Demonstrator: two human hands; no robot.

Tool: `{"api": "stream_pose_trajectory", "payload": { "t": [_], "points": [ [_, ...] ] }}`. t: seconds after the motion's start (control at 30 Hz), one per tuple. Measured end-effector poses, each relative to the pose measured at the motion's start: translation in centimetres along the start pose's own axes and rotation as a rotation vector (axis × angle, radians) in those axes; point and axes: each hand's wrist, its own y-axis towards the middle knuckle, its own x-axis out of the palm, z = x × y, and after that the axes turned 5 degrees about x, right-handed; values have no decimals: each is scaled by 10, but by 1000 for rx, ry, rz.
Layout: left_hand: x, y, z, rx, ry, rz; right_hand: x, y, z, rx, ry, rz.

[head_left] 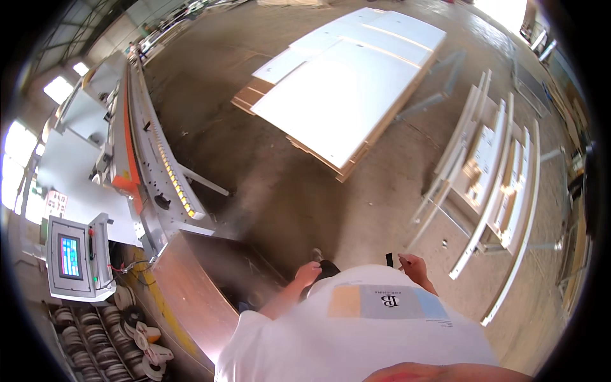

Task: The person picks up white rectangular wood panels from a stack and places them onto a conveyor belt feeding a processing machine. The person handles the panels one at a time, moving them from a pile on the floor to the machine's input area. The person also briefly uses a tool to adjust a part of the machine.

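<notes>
My left hand (310, 272) is low in front of my white shirt, its fingers curled in beside a dark piece of cloth (327, 270). Whether the hand grips that cloth I cannot make out. On the other side of the shirt my right hand (415, 266) is also closed, close to the fabric. A short black strip (389, 259) sticks up just left of its fingertips. What lies inside these fingers is too small to tell. Nearest to my left forearm is an open-topped brown box-like panel structure (197, 280).
White boards (337, 95) lie stacked ahead. A rack (477, 172) with long white strips stands at right. Along the left runs a long machine (130, 140) with a control screen (70, 256). Rolls of edging tape (95, 334) fill a shelf at lower left.
</notes>
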Motion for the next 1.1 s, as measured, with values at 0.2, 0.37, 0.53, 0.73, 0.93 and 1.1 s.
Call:
{"api": "stream_pose_trajectory", "payload": {
  "t": [0.2, 0.37, 0.53, 0.73, 0.93, 1.1],
  "points": [
    [-108, 23, -94, -135, 134, -30, 80, 110, -116, -86, -120, -128],
    [-203, 65, -83, -114, 52, 32, 127, 186, -159, -47, -252, -163],
    [-254, 137, -79, -107, 96, 85, 175, 260, -155, 67, -101, -74],
    [-289, 220, -73, -130, 103, -61, 219, 394, -191, 263, -57, -74],
    [-428, 320, -28, -131, 222, -163, 229, 552, -265, 251, -140, -117],
    [-527, 422, -29, -122, 256, 98, 237, 698, -347, 189, -281, -178]
  ]
}}
